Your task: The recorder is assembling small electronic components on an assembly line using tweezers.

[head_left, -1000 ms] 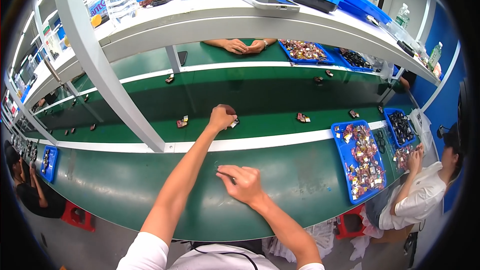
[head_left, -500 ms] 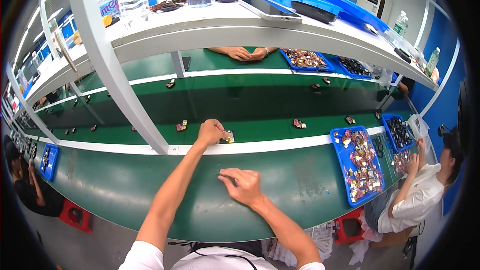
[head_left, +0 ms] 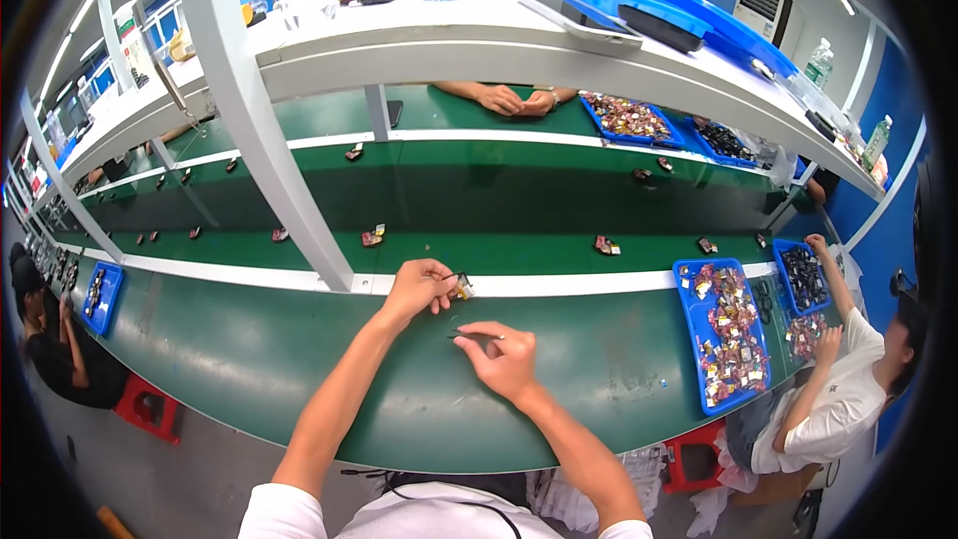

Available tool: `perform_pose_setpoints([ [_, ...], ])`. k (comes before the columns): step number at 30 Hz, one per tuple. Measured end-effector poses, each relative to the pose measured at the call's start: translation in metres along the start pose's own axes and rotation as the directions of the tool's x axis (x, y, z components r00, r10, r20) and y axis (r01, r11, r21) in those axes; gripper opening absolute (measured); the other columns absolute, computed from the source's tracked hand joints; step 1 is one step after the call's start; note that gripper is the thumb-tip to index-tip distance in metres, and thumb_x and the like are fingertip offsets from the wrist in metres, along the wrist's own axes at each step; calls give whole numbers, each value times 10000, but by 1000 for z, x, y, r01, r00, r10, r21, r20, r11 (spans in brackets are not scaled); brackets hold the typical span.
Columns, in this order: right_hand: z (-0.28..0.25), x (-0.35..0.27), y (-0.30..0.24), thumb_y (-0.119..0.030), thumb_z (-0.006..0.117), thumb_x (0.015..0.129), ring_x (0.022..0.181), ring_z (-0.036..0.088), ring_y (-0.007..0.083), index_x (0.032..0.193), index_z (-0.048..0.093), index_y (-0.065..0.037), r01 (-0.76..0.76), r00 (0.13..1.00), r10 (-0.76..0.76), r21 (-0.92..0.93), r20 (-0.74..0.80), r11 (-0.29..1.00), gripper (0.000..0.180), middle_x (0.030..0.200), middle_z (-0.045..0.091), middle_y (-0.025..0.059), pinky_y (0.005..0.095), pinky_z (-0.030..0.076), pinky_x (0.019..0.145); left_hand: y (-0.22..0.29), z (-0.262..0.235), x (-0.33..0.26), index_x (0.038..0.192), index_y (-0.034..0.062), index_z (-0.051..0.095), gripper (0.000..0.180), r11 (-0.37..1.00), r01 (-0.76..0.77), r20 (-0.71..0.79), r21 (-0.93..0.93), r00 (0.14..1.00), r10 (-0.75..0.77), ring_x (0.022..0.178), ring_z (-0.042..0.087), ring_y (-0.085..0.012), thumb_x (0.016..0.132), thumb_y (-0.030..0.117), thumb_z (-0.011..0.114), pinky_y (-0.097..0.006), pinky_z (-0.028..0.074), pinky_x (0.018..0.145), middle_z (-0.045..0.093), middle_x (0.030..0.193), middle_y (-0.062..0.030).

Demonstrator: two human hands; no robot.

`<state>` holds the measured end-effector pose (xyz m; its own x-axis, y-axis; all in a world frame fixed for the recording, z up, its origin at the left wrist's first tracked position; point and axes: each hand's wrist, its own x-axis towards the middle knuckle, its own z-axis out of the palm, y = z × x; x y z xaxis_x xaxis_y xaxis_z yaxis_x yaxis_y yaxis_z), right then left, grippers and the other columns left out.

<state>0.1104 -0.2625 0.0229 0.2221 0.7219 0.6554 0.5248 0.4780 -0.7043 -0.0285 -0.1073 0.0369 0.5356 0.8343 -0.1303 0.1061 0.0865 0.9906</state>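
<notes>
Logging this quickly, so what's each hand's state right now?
Left hand: closed, holding a small component, partly white and yellow.
Right hand: closed, pinching a thin dark item, kind unclear.

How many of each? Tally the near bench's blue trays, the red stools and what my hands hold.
Blue trays: 3
Red stools: 2
Small part in left hand: 1
Thin dark piece in right hand: 1
Total: 7

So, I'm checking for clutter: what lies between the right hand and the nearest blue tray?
Head view: between the right hand and tray, green tabletop with a small bluish speck.
</notes>
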Motion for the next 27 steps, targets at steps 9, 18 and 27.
perform_pose_setpoints([
  [9, -3, 0, -8, 7, 805, 823, 531, 427, -23, 923, 744, 20, -443, 896, 421, 369, 142, 817, 117, 824, 713, -11, 170, 312, 470, -7, -7, -91, 989, -59, 604, 121, 999, 2, -150, 37, 989, 3, 478, 593, -112, 957, 54, 634, -238, 390, 374, 687, 783, -106],
  [18, 0, -2, 0, 15, 794, 838, 508, 400, -22, 918, 725, 23, -406, 914, 374, 333, 160, 851, 106, 684, 621, -55, 181, 279, 457, -15, 7, -103, 998, -75, 585, 119, 996, -84, -120, 0, 989, 83, 466, 614, -132, 963, 30, 631, -264, 457, 384, 688, 750, -111],
  [27, 2, -4, -2, 8, 799, 826, 482, 370, -21, 897, 741, 7, -374, 927, 358, 195, 116, 906, 92, 615, 578, -64, 190, 248, 448, -17, 10, -103, 1003, -82, 572, 127, 994, -100, -148, -43, 985, 93, 474, 633, -147, 971, 32, 618, -272, 474, 387, 684, 733, -118],
])
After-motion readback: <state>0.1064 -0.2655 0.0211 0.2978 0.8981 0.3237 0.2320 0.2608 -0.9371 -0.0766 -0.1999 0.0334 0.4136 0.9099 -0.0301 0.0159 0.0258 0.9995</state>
